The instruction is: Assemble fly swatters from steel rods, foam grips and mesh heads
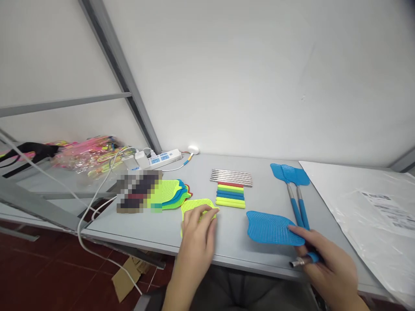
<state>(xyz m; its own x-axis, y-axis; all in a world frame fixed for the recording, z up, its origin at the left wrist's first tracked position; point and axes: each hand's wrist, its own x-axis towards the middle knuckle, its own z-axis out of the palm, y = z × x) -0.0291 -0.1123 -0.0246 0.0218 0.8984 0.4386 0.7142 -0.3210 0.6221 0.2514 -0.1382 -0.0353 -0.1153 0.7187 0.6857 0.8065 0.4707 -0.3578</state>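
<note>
My left hand [198,229] is closed over a yellow-green perforated fly swatter head [197,203] at the table's front, fingertips by its narrow neck. In my right hand [333,263], a blue fly swatter head [270,229] is pinched between thumb and fingers, raised slightly over the tabletop. The same hand holds a metal tube [300,261] with a blue grip, mostly hidden by the palm. Behind it lie two blue fly swatters [293,177] with metal rods and blue handles. Between the hands, further back, lie several coloured handle sleeves [231,195] and a row of metal rods [231,177].
A fanned pile of swatter heads [170,192] lies left of my left hand, beside a pixelated patch. A power strip [165,159] with white cables sits at the back left. A white plastic package [366,216] covers the right side. Bagged items [94,155] fill a neighbouring shelf.
</note>
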